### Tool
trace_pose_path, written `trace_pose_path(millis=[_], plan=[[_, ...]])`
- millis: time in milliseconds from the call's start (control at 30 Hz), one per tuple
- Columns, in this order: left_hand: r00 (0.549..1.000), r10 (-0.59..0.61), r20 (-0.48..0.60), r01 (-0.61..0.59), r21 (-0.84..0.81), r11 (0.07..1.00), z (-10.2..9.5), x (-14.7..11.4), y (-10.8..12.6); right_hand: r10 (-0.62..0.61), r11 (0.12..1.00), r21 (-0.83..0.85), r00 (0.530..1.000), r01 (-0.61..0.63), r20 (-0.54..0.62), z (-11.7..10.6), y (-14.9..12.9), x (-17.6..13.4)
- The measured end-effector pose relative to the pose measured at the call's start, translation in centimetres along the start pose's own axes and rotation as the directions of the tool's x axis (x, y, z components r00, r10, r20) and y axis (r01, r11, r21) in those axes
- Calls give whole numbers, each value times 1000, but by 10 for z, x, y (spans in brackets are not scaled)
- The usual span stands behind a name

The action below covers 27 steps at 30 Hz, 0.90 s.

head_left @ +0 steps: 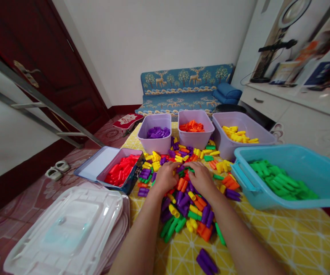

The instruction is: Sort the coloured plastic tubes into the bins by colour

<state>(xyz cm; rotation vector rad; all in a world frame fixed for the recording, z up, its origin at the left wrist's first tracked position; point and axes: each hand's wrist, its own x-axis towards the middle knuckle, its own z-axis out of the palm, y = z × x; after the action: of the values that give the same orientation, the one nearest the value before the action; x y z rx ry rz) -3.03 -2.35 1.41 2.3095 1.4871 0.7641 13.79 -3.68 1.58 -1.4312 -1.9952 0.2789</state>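
A heap of coloured plastic connector pieces (184, 200) in purple, orange, yellow, green and red lies on the table. Both hands reach into its far part, close together. My left hand (167, 178) has its fingers curled inward among the pieces; what they hold, if anything, is hidden. Just right of it, my right hand (201, 178) bends its fingers and thumb around a green piece (189, 169), partly covered. Two joined purple pieces (206, 261) lie apart near the front edge.
Lilac bins hold purple (158, 133), orange (192, 126) and yellow pieces (239, 134). A blue bin (247, 179) with green pieces stands right; an open case (138, 168) with red pieces stands left. Stacked white lids (102, 229) lie front left. Behind is a blue sofa (179, 100).
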Motion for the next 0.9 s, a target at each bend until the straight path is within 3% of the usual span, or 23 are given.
trace_pose_path(millis=[233, 333, 433, 567, 700, 800, 900], plan=[[999, -10, -33, 8, -55, 998, 4, 1, -4, -2, 985, 170, 999, 8, -34, 6, 0, 0], [980, -63, -191, 33, -157, 987, 5, 1, -5, 55, 964, 265, 994, -27, -98, 10, 5, -1], [919, -131, -372, 28, -272, 962, -1, 2, -2, 84, 957, 287, 988, -45, -126, 12, 10, -1], [824, -297, -483, 101, -392, 915, -28, 17, 6, 81, 956, 292, 988, -40, -131, 12, 11, -1], [762, -256, -594, 90, -295, 951, -70, 60, 5, 98, 953, 298, 988, -59, -116, 10, 11, 0], [795, -238, -557, 181, -157, 971, -92, 93, 2, 111, 948, 308, 989, -76, -98, 8, 11, 0], [839, -127, -530, 26, -195, 980, -87, 102, 3, 118, 942, 327, 988, -80, -97, 7, 11, 0]])
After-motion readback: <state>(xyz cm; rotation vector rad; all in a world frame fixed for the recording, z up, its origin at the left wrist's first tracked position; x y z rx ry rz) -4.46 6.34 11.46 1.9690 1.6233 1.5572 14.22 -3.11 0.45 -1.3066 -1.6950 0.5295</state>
